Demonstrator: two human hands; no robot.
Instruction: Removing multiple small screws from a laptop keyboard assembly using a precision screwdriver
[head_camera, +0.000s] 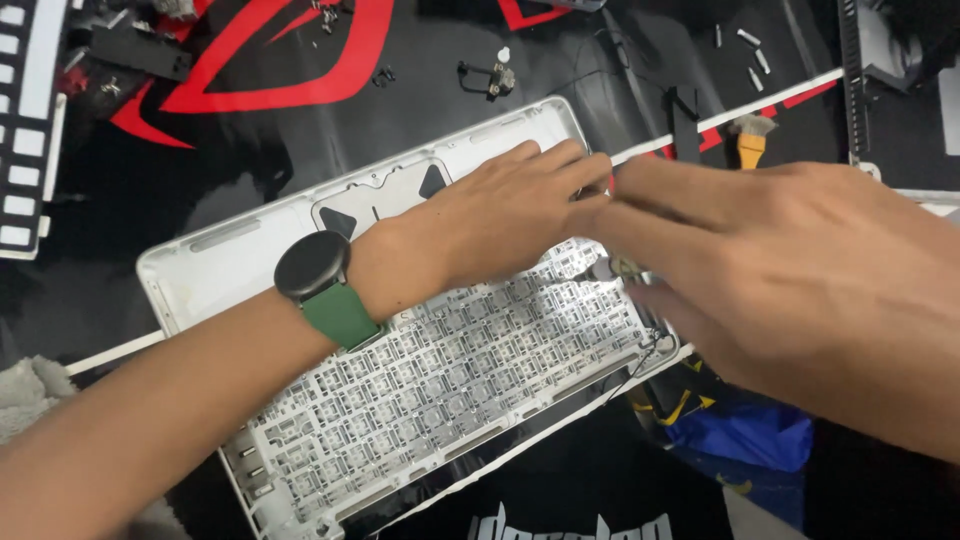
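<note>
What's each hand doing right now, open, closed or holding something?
Left hand: open, flat, palm down on the white laptop case.
Right hand: blurred; fingers pinch a small part over the keyboard frame; cannot tell what.

- Left hand (500, 215): bare, no rings, short nails.
- Left wrist: a round watch (312, 265) with a plain black face and dark bezel.
- Watch strap (340, 315): green, smooth and matte, snug round the wrist.
- Left forearm: bare, with no sleeve in view.
- Right hand (800, 270): bare, slightly blurred, no rings or watch showing.
</note>
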